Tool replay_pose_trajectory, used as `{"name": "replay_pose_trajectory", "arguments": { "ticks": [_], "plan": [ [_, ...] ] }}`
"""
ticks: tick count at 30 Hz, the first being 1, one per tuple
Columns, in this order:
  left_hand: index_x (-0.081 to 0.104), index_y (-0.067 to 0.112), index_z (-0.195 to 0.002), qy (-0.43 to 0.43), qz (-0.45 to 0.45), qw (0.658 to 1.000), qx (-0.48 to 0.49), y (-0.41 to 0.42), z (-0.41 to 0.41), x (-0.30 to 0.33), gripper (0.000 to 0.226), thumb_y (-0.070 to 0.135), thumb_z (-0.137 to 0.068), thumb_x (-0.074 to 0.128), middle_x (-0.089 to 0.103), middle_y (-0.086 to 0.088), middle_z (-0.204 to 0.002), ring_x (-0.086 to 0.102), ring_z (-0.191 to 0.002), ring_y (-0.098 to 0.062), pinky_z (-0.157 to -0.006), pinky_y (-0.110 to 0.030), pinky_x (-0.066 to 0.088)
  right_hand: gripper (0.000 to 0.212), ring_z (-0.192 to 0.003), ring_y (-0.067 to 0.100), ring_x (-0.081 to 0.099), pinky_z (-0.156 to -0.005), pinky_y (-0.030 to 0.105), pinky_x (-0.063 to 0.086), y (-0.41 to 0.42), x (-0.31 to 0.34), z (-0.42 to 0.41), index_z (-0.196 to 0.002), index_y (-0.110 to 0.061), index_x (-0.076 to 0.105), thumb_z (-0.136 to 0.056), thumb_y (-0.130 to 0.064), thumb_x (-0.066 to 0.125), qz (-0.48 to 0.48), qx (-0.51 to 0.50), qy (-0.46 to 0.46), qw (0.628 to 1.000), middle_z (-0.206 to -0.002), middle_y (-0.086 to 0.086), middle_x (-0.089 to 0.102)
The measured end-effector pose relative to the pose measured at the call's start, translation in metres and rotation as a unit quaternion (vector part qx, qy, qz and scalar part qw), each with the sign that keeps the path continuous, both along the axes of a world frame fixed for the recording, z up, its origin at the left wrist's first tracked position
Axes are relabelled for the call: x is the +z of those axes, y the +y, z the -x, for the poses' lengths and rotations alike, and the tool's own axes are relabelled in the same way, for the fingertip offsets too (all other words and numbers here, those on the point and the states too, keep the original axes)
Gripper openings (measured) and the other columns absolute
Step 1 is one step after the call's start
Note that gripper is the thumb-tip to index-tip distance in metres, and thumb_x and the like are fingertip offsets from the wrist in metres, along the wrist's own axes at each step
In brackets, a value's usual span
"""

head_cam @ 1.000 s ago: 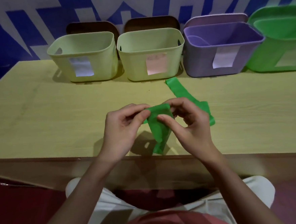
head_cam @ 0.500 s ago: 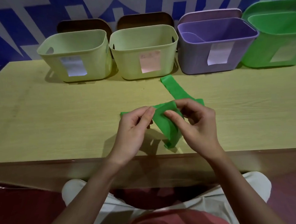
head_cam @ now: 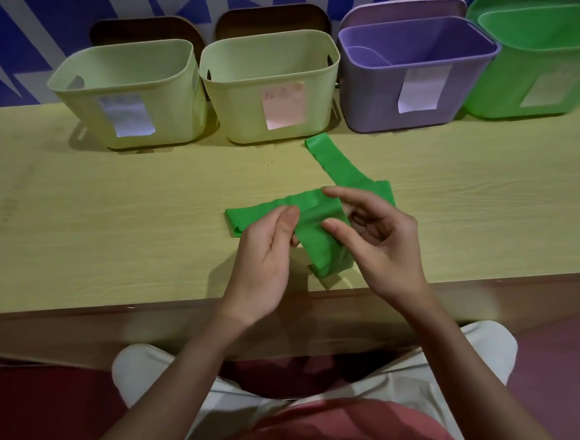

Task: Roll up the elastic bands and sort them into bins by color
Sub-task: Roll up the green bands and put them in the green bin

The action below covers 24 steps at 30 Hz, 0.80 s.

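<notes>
A green elastic band [head_cam: 321,245] lies in front of me on the wooden table [head_cam: 111,232]. One end stretches flat to the left, another strip runs up towards the purple bin [head_cam: 418,104], and a folded part hangs between my hands near the table's front edge. My left hand [head_cam: 267,255] pinches the band between thumb and forefinger. My right hand [head_cam: 379,241] holds the fold from the other side, forefinger on top and thumb on the near face. The green bin [head_cam: 512,87] stands at the far right.
Two pale yellow bins [head_cam: 126,104] [head_cam: 239,99] stand at the back left and centre, each with a paper label. All the bins form one row along the table's far edge, before a blue and white wall. My knees are below the table's front edge.
The band's left end has come out flat on the table to the left. Both hands have sunk lower over the table, still holding the fold between them.
</notes>
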<state>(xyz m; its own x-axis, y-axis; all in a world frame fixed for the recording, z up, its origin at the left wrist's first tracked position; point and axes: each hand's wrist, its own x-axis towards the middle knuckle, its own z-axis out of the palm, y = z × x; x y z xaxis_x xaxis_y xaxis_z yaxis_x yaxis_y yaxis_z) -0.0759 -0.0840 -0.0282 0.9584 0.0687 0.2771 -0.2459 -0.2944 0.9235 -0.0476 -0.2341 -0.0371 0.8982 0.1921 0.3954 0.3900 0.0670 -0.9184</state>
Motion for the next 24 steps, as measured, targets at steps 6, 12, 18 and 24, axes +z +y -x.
{"name": "replay_pose_trajectory", "arguments": {
  "ticks": [6,12,18,24],
  "plan": [
    [0.049,-0.011,-0.082,0.119,0.142,0.981,-0.049,-0.003,-0.002,-0.008,0.056,0.042,-0.093,0.040,0.040,0.011,-0.054,0.036,-0.051,-0.005,-0.053,-0.020,0.033,0.022,-0.088,0.014,0.066,-0.080,0.024,0.052,-0.004,-0.004,0.003,-0.105,-0.010,0.067,-0.085,-0.001,0.066,-0.003,0.004,-0.020,1.000,-0.094,0.007,0.069],
    [0.058,0.010,-0.093,0.054,-0.021,0.997,-0.044,0.001,0.000,-0.010,0.045,0.047,-0.096,0.033,0.051,0.001,-0.067,0.046,-0.058,-0.010,-0.055,-0.025,0.037,0.018,-0.083,0.017,0.067,-0.075,0.025,0.056,-0.005,-0.013,0.003,-0.098,-0.019,0.069,-0.082,-0.011,0.070,0.005,-0.035,0.014,0.999,-0.089,0.013,0.071],
    [0.051,0.012,-0.081,-0.005,-0.128,0.991,-0.041,0.007,0.002,-0.013,0.035,0.037,-0.099,0.034,0.047,-0.003,-0.065,0.047,-0.059,-0.022,-0.055,-0.046,0.041,0.026,-0.077,0.024,0.063,-0.073,0.029,0.054,-0.002,-0.020,0.003,-0.098,-0.006,0.067,-0.080,-0.025,0.071,0.019,-0.030,0.012,0.999,-0.087,0.018,0.067],
    [0.058,0.021,-0.093,0.097,0.045,0.993,-0.044,-0.002,0.006,-0.003,0.032,0.043,-0.089,0.036,0.054,0.003,-0.076,0.052,-0.066,-0.006,-0.054,-0.016,0.044,0.038,-0.075,0.001,0.052,-0.073,0.014,0.043,-0.008,-0.014,0.008,-0.122,-0.013,0.062,-0.086,-0.007,0.069,0.061,-0.008,-0.040,0.997,-0.082,-0.003,0.058]
  ]
}}
